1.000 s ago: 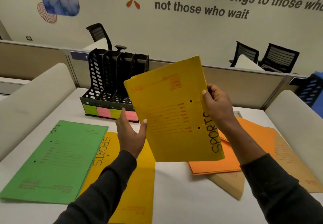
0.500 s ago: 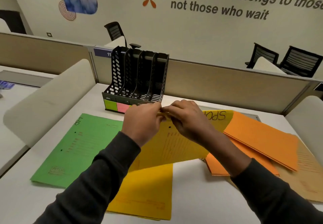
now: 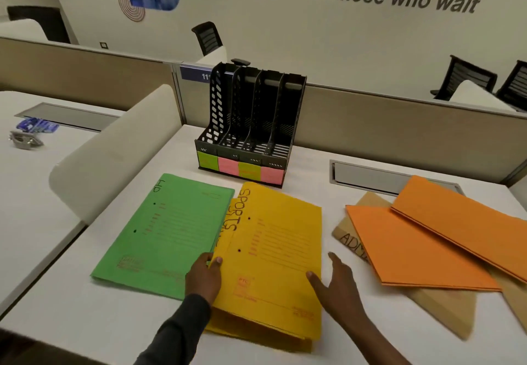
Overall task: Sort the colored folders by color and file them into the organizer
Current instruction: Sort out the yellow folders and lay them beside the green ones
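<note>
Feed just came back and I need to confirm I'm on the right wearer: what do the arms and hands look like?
Both are bare: the left hand and right hand show no gloves, rings or watch. The left arm wears a dark charcoal long sleeve that ends at the wrist. The right forearm is uncovered down to the frame edge, with no sleeve in view there.

"SPORTS" yellow folder [image 3: 279, 265], "HP" green folder [image 3: 171, 236]
</note>
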A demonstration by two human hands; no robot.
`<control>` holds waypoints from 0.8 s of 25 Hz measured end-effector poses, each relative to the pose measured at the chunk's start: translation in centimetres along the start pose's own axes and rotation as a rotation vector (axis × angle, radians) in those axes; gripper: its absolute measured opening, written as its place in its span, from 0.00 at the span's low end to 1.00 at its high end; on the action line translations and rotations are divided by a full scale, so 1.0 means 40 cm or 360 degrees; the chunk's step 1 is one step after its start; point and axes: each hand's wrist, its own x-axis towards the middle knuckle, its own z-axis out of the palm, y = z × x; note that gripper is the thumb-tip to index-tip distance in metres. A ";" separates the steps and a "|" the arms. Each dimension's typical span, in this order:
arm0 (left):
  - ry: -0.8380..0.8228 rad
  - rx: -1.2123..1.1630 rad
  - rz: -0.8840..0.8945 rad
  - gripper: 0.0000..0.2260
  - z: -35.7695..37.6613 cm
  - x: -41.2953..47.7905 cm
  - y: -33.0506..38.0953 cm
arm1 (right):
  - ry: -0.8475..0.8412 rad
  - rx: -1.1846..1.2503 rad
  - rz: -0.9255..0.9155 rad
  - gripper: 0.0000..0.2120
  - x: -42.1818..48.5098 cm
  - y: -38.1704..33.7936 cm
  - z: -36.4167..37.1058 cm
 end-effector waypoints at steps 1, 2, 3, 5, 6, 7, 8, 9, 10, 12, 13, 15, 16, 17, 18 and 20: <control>-0.0049 0.0115 -0.0019 0.17 0.012 -0.004 -0.031 | -0.0096 -0.0059 0.0111 0.41 -0.010 0.026 0.035; -0.0068 0.0277 0.0009 0.19 0.022 -0.009 -0.052 | -0.0144 -0.0136 0.0163 0.41 -0.018 0.046 0.062; -0.0047 0.0475 0.0064 0.21 0.028 -0.012 -0.067 | -0.0154 -0.0214 0.0169 0.40 -0.023 0.057 0.082; 0.0006 0.0834 0.0175 0.25 0.034 -0.019 -0.070 | -0.0133 -0.0328 0.0143 0.39 -0.030 0.066 0.102; -0.0001 0.0918 0.0184 0.28 0.036 -0.022 -0.064 | -0.0126 -0.0372 0.0144 0.39 -0.033 0.066 0.108; -0.0024 0.0940 0.0162 0.31 0.040 -0.023 -0.055 | -0.0121 -0.0410 0.0155 0.40 -0.035 0.066 0.111; -0.0053 0.0922 0.0122 0.34 0.043 -0.021 -0.047 | -0.0119 -0.0437 0.0172 0.40 -0.035 0.065 0.114; -0.0079 0.0854 0.0073 0.35 0.048 -0.019 -0.040 | -0.0114 -0.0453 0.0183 0.40 -0.035 0.065 0.115; -0.0106 0.0740 0.0020 0.36 0.055 -0.017 -0.032 | -0.0107 -0.0458 0.0188 0.40 -0.035 0.065 0.115; -0.0163 0.0505 -0.0073 0.37 0.070 -0.017 -0.021 | -0.0096 -0.0454 0.0194 0.39 -0.037 0.066 0.117; -0.0189 0.0429 -0.0114 0.37 0.077 -0.017 -0.017 | -0.0091 -0.0454 0.0199 0.39 -0.039 0.068 0.118; -0.0230 0.0268 -0.0223 0.35 0.085 -0.006 -0.009 | -0.0067 -0.0441 0.0209 0.38 -0.040 0.071 0.116; -0.0266 0.0151 -0.0286 0.35 0.084 0.004 -0.005 | -0.0048 -0.0410 0.0217 0.37 -0.038 0.075 0.114; -0.0320 0.0015 -0.0340 0.34 0.081 0.013 0.000 | -0.0031 -0.0364 0.0224 0.37 -0.034 0.078 0.111; -0.0386 -0.0131 -0.0379 0.33 0.077 0.019 0.005 | -0.0019 -0.0313 0.0234 0.36 -0.029 0.083 0.107; -0.0548 -0.0432 -0.0456 0.31 0.065 0.020 0.018 | -0.0010 -0.0211 0.0264 0.35 -0.017 0.090 0.099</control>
